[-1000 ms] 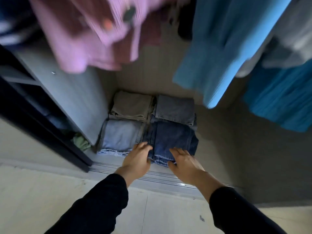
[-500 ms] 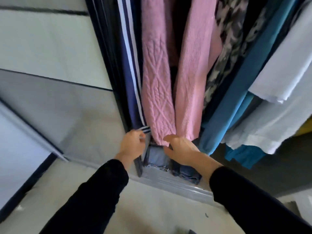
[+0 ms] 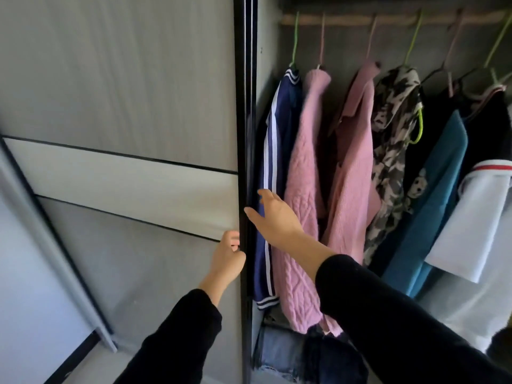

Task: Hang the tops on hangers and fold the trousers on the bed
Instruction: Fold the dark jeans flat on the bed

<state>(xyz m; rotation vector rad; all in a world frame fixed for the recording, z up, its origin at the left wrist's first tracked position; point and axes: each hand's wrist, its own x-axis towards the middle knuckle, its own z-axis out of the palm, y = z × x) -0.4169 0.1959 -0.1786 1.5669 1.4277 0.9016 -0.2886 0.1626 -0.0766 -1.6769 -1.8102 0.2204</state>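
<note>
Left hand (image 3: pixel 227 257): fingers curled round the black edge of the grey sliding door (image 3: pixel 124 106). Right hand (image 3: pixel 275 218): fingers spread apart, holding nothing, just beside that edge and in front of the navy striped jacket (image 3: pixel 273 162). Tops hang on hangers from the rail (image 3: pixel 346 20): after the jacket, pink cable-knit sweater (image 3: pixel 300 195), pink ribbed top (image 3: pixel 354 176), camo top (image 3: pixel 393 139), black top (image 3: pixel 418 162) with bear print, teal top (image 3: pixel 440 206), white top (image 3: pixel 471 225). Folded jeans (image 3: pixel 279 353) lie on the wardrobe floor under the pink tops, partly hidden by the right sleeve (image 3: pixel 401 314).
</note>
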